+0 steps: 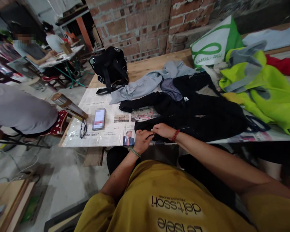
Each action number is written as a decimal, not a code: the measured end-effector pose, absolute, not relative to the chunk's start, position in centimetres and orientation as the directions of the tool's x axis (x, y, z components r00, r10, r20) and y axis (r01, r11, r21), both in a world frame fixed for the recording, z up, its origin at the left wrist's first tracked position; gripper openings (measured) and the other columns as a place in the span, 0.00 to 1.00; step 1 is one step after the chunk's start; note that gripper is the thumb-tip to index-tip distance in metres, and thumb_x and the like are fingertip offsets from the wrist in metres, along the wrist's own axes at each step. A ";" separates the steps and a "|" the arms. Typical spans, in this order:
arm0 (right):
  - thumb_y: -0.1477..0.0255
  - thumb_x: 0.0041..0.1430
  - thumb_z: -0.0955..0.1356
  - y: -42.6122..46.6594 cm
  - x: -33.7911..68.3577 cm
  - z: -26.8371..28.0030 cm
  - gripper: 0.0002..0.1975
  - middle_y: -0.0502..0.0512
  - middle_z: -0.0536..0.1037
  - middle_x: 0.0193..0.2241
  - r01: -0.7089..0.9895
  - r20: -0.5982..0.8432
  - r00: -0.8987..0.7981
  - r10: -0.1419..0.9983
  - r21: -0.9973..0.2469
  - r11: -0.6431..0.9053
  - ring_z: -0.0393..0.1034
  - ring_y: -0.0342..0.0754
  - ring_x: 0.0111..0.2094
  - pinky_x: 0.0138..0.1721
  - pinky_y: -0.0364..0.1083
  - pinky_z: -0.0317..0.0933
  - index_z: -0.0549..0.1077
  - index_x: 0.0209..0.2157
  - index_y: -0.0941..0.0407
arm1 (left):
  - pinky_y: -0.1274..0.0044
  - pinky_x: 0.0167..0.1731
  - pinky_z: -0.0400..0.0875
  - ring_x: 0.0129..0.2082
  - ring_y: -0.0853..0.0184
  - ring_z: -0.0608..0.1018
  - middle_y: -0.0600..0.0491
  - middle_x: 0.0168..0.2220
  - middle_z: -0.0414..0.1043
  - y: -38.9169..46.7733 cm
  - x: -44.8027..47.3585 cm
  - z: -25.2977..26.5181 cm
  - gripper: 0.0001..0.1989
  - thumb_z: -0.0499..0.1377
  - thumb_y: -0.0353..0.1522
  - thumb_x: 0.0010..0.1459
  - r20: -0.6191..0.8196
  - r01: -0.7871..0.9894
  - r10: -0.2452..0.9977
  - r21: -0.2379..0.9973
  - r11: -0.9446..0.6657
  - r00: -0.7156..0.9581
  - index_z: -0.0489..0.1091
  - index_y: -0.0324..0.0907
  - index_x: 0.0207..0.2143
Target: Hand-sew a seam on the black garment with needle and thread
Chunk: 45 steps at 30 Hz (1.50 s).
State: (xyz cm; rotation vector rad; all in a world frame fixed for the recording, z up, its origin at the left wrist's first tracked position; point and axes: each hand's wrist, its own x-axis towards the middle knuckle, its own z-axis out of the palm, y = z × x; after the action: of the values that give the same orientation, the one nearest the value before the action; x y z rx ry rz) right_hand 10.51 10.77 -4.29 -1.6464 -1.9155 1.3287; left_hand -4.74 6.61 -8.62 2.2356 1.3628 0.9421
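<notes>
A black garment (pixel 203 109) lies spread along the near edge of the table, one sleeve-like end pointing left. At that end my left hand (pixel 142 141) is closed in a pinch on the black cloth. Close beside it, my right hand (pixel 163 131) also pinches at the cloth, fingertips almost meeting those of the left. Whether a needle or thread is between the fingers is too small to tell. Behind the black garment stretches a grey garment (pixel 145 82).
On the newspaper-covered table (pixel 72 137) lie a phone (pixel 99 119), glasses (pixel 83 129) and a tumbler (pixel 69 106). A black backpack (pixel 110 66) stands at the back. To the right are a yellow-green garment (pixel 268 83) and a white-green bag (pixel 215 45). A seated person (pixel 21 108) is at left.
</notes>
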 end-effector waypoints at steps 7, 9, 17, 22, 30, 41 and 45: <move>0.64 0.50 0.62 10.5 10.8 -5.0 0.16 0.45 0.58 0.14 0.629 -0.256 -0.343 0.904 -0.777 0.018 0.49 0.38 0.19 0.21 0.42 0.43 0.62 0.16 0.57 | 0.73 0.39 0.62 0.29 0.70 0.73 0.54 0.27 0.75 7.4 -5.7 -8.0 0.06 0.58 0.33 0.55 0.294 0.492 0.877 0.739 -0.461 0.380 0.74 0.42 0.29; 0.64 0.50 0.61 10.4 10.9 -5.1 0.16 0.45 0.57 0.14 0.636 -0.248 -0.368 0.896 -0.771 0.048 0.49 0.38 0.19 0.21 0.41 0.42 0.61 0.15 0.57 | 0.74 0.37 0.63 0.27 0.70 0.73 0.54 0.26 0.75 7.7 -5.9 -7.7 0.08 0.57 0.34 0.55 0.278 0.460 0.879 0.767 -0.446 0.388 0.75 0.42 0.28; 0.62 0.50 0.61 10.4 11.2 -5.0 0.17 0.44 0.55 0.14 0.605 -0.227 -0.392 0.891 -0.794 0.064 0.47 0.37 0.19 0.21 0.41 0.41 0.59 0.15 0.57 | 0.77 0.32 0.64 0.25 0.72 0.72 0.54 0.24 0.73 7.8 -5.2 -7.7 0.11 0.55 0.35 0.57 0.302 0.463 0.878 0.759 -0.458 0.372 0.75 0.40 0.29; 0.63 0.51 0.60 10.2 11.2 -5.0 0.17 0.44 0.54 0.14 0.590 -0.236 -0.381 0.894 -0.806 0.039 0.46 0.38 0.19 0.21 0.41 0.40 0.57 0.16 0.57 | 0.77 0.34 0.65 0.28 0.71 0.72 0.53 0.25 0.73 7.3 -4.8 -7.8 0.10 0.54 0.33 0.58 0.320 0.540 0.910 0.733 -0.415 0.264 0.74 0.41 0.30; 0.61 0.50 0.60 10.4 11.3 -5.4 0.17 0.43 0.52 0.14 0.549 -0.242 -0.374 0.895 -0.836 0.003 0.45 0.37 0.19 0.21 0.41 0.40 0.56 0.16 0.56 | 0.75 0.37 0.67 0.32 0.69 0.73 0.52 0.30 0.72 7.3 -4.6 -8.4 0.07 0.56 0.34 0.56 0.330 0.514 0.936 0.786 -0.344 0.121 0.72 0.41 0.33; 0.60 0.51 0.60 10.5 11.3 -5.4 0.18 0.43 0.53 0.14 0.553 -0.240 -0.369 0.898 -0.833 0.004 0.45 0.37 0.19 0.22 0.41 0.40 0.58 0.16 0.57 | 0.67 0.48 0.66 0.48 0.61 0.69 0.47 0.53 0.62 6.4 -6.0 -7.9 0.06 0.62 0.31 0.50 0.412 0.432 0.815 0.699 -0.570 0.407 0.73 0.43 0.32; 0.61 0.51 0.60 10.6 11.3 -5.8 0.17 0.43 0.53 0.15 0.559 -0.214 -0.371 0.904 -0.828 0.034 0.46 0.38 0.20 0.22 0.41 0.40 0.58 0.17 0.57 | 0.67 0.48 0.65 0.49 0.62 0.69 0.48 0.49 0.66 6.6 -5.6 -8.4 0.03 0.59 0.29 0.53 0.420 0.468 0.813 0.670 -0.577 0.402 0.73 0.42 0.29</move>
State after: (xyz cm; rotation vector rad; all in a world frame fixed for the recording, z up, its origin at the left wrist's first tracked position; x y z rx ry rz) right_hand 11.28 10.58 -5.75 -1.4825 -1.9485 1.2720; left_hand -5.63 6.61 -8.45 2.2138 1.0941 1.0308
